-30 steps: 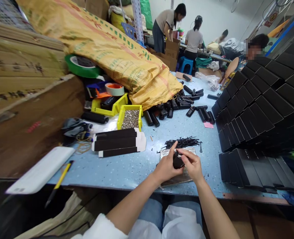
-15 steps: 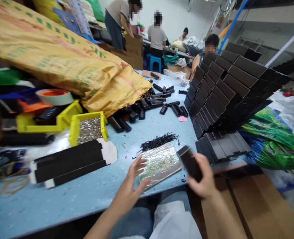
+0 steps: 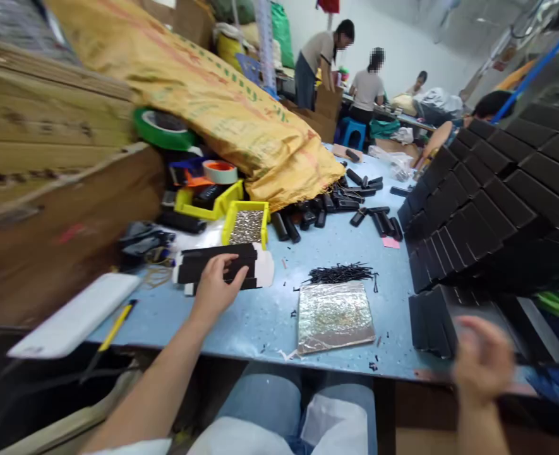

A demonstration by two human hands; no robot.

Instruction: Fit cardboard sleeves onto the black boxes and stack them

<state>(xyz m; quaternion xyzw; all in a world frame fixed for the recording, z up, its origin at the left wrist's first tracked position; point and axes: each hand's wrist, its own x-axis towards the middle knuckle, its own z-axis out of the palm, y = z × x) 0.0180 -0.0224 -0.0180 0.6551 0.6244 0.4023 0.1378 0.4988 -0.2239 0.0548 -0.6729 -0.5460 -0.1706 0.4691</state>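
Note:
My left hand (image 3: 218, 284) is over a flat, unfolded black carton (image 3: 198, 262) with white end flaps, thumb and fingers apart and nothing between them. Whether the fingertips touch the card I cannot tell. At the right, my right hand (image 3: 482, 361) is smeared by motion beside the front row of small black boxes (image 3: 431, 325); its fingers look loosely apart, with no box in it. Between the hands lies a foil-wrapped pad (image 3: 336, 316), with a heap of thin black sticks or ties (image 3: 340, 273) behind it.
A tall stack of black boxes (image 3: 478, 208) rises at the right. Yellow bins (image 3: 266, 224), one with small metal parts, stand left of a pile of black cases (image 3: 326, 205) by a yellow sack (image 3: 279, 151). A yellow cutter (image 3: 117, 327) lies near the front edge. Several people work behind.
At first both hands held a small black object over the pad. Then my right hand carried a black box rightward; now it holds none. My left hand has moved left over the flat carton.

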